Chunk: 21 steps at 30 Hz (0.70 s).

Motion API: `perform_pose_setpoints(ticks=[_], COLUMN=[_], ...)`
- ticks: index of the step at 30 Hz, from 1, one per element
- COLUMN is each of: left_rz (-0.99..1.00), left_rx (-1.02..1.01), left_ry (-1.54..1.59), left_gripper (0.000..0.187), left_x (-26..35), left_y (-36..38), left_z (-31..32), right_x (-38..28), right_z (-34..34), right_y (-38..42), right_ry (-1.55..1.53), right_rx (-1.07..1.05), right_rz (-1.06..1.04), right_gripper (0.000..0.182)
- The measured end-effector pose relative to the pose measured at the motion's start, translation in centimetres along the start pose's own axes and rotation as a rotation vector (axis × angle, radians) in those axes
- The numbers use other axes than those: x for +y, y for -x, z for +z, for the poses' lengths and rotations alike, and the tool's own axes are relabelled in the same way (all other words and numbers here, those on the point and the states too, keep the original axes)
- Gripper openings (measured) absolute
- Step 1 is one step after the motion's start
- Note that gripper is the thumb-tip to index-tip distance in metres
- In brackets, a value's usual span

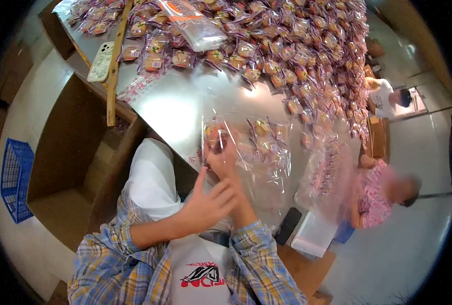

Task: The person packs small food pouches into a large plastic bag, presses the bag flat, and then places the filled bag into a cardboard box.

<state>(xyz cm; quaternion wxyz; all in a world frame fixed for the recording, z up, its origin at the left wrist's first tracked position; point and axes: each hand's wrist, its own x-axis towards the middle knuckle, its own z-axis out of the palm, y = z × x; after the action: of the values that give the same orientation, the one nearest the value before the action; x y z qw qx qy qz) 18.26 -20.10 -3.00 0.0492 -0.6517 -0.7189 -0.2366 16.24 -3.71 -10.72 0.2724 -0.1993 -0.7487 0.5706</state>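
My right hand (223, 156) is closed around a small wrapped pastry (215, 133), with clear film around it; some fingers are hidden behind the pack. My left hand (208, 207) crosses in front of my right forearm, index finger stretched out and the others loosely bent, holding nothing visible. Beside my right hand, a large clear plastic bag (269, 178) lies on the metal table (167, 109) with several wrapped pastries (262, 129) in or under it; the film's shine makes that hard to tell.
A big pile of wrapped pastries (307, 46) covers the table's far side, with clear printed bags (193, 25) on it. A wooden strip (113, 86) and a phone (101, 62) lie left. An open carton (66, 152), blue crate (15, 180) and stacked bags (325, 175) surround me. Two people sit right.
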Motion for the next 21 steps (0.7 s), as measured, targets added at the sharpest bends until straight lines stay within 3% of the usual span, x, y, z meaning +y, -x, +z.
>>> perform_pose_setpoints(ticks=[4, 7, 10, 13, 16, 21], left_rz=[-0.282, -0.306, -0.239, -0.185, -0.261, -0.452], left_rx=[0.105, 0.079, -0.009, 0.078, 0.097, 0.185], left_ry=[0.206, 0.122, 0.193, 0.369, 0.395, 0.131], left_gripper=[0.046, 0.036, 0.027, 0.025, 0.027, 0.030], left_x=[-0.2, -0.3, -1.7, -2.5, -2.0, -1.9], left_y=[0.0, 0.1, 1.3, 1.3, 0.8, -0.4], left_z=[0.9, 0.7, 1.8, 0.9, 0.1, -0.6], right_x=[-0.3, 0.2, 0.0, 0.3, 0.1, 0.2], right_z=[-0.4, -0.3, -0.8, -1.3, -0.8, -0.6], right_y=[-0.6, -1.8, -2.7, -3.6, -4.0, -4.3], right_ry=[0.204, 0.339, 0.568, 0.494, 0.443, 0.431], right_rx=[-0.068, -0.046, -0.092, -0.166, -0.195, -0.166], right_rz=[-0.083, -0.371, -0.469, -0.529, -0.419, -0.441], right_gripper=[0.064, 0.065, 0.065, 0.066, 0.067, 0.067])
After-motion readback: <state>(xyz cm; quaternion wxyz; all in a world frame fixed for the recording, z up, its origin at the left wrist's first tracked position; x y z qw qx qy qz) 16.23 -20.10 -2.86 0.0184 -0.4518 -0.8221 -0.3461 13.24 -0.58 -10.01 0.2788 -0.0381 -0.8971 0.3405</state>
